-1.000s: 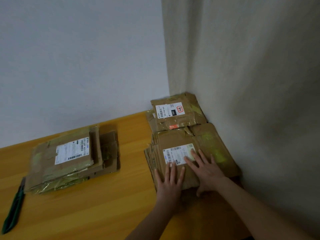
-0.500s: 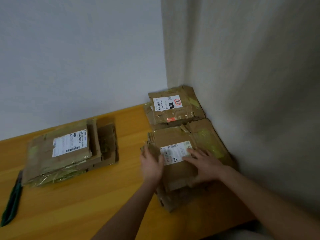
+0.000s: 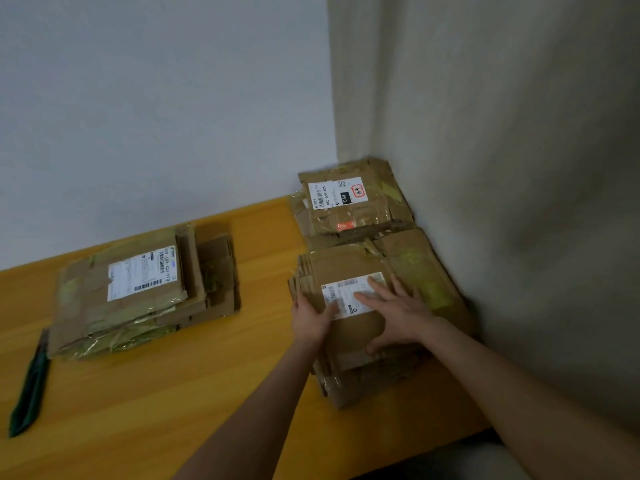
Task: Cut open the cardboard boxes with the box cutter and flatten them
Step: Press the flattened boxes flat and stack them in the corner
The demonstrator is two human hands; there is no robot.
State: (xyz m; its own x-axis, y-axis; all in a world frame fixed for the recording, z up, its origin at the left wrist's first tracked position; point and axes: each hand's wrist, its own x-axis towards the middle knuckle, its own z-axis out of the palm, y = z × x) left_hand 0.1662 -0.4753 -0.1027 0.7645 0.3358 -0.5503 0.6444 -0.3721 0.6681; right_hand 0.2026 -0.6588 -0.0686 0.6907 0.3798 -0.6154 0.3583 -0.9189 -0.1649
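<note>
Brown cardboard, already flattened, sits in three piles on an orange-toned wooden worktop (image 3: pixel 173 393), and both hands are on the near pile (image 3: pixel 349 268). That pile lies at the right side of the worktop, its right edge close against a beige side wall (image 3: pixel 519 168), so there is no free room on that side. The right hand (image 3: pixel 398 317) lies flat on top of it, fingers straight and spread across a white shipping label (image 3: pixel 346 292), holding nothing. The left hand (image 3: pixel 310 318) grips the pile's left edge, thumb on top beside the label; its fingers go down the side, where they cannot be seen clearly. Directly behind, a second pile (image 3: pixel 367 216) fills the corner where the side wall meets the pale back wall (image 3: pixel 156 116); whether the two piles touch cannot be told. It carries a label of its own and a small orange sticker. A third pile (image 3: pixel 86 296) lies well apart to the left, near the back wall, with a label on top and strips of shiny tape along its front edge. Bare wood runs between the left and right piles and across the front of the worktop — the widest free stretch in view. The box cutter (image 3: pixel 29 393), dark green, lies at the far left, just beside the third pile's front left corner, pointing roughly front to back, with neither hand near it.
</note>
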